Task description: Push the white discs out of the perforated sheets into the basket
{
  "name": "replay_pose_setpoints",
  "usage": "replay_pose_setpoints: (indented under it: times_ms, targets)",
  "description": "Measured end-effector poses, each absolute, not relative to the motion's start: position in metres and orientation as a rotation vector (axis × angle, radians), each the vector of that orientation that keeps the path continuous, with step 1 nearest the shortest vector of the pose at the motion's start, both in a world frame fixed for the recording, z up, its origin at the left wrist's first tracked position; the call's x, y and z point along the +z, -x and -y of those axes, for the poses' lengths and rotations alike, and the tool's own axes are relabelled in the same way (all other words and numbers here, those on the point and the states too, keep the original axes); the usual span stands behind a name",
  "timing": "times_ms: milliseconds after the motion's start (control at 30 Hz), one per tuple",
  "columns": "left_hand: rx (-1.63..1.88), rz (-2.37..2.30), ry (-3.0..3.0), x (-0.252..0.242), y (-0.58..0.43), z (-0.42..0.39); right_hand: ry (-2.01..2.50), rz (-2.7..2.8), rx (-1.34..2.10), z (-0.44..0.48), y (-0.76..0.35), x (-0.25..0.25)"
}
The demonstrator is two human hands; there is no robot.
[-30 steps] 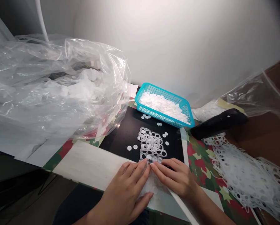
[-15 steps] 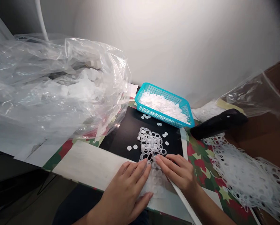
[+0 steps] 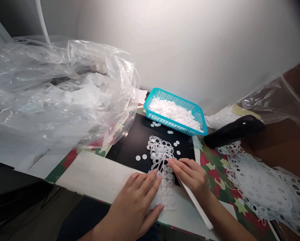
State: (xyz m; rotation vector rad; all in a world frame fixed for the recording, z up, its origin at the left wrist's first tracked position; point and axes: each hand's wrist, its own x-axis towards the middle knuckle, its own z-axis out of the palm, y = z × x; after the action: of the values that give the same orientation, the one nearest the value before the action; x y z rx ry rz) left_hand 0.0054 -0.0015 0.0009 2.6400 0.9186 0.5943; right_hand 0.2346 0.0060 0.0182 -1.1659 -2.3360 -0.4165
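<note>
A translucent sheet with rows of round discs point(image 3: 170, 191) lies in front of me; its far part is a crumpled lattice of empty rings point(image 3: 160, 147). My left hand point(image 3: 137, 197) rests on the sheet's left side, its fingers stretched out over it. My right hand point(image 3: 194, 177) is closed around a thin white stick point(image 3: 197, 209), whose rear end sticks out below the palm toward me. The fingertips of that hand are at the near edge of the lattice, and the stick's front end is hidden by them. Several loose white discs point(image 3: 138, 158) lie around the lattice.
A turquoise basket point(image 3: 175, 125) full of white discs stands behind the black mat point(image 3: 130, 144). A large clear plastic bag point(image 3: 64, 100) fills the left. At right are a black object point(image 3: 234, 131), a heap of ring lattices point(image 3: 263, 187) and a cardboard box point(image 3: 273, 140).
My right hand has shifted slightly up, away from me, and the rows of discs beside it show more fully. My left hand stays about where it was.
</note>
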Motion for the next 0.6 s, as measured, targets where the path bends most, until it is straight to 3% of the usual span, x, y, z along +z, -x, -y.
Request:
replay_pose_setpoints:
  times_ms: [333,600]
  targets:
    - [0.553,-0.913,-2.632,0.001,-0.004,0.0,1.22,2.165,-0.42,-0.02,-0.251,0.019]
    - [0.566,-0.9,-2.618,0.004,-0.006,0.0,0.93,2.304,-0.134,-0.002,-0.244,0.019]
